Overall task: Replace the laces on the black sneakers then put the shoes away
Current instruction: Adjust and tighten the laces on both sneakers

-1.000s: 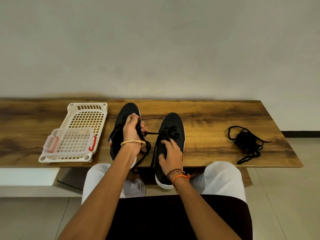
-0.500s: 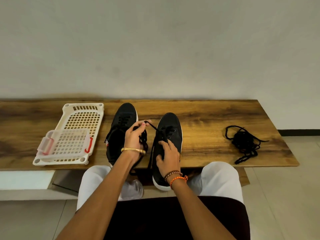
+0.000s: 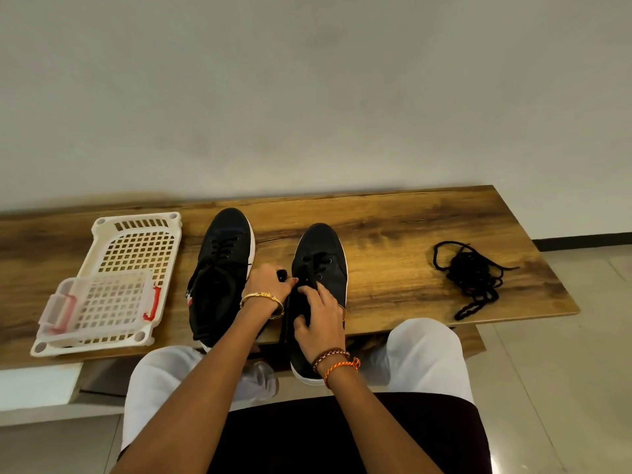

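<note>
At table centre, right sneaker (image 3: 319, 268): left hand (image 3: 265, 280) fingers pinching the lace end (image 3: 282, 276), now down by the eyelets from its raised spot half a second ago, so likely threading next. Right hand (image 3: 318, 319) fingers curled, gripping that shoe. Count: two sneakers, left sneaker (image 3: 222, 265) laced; one loose lace pile (image 3: 473, 275); one white basket (image 3: 136, 254).
</note>
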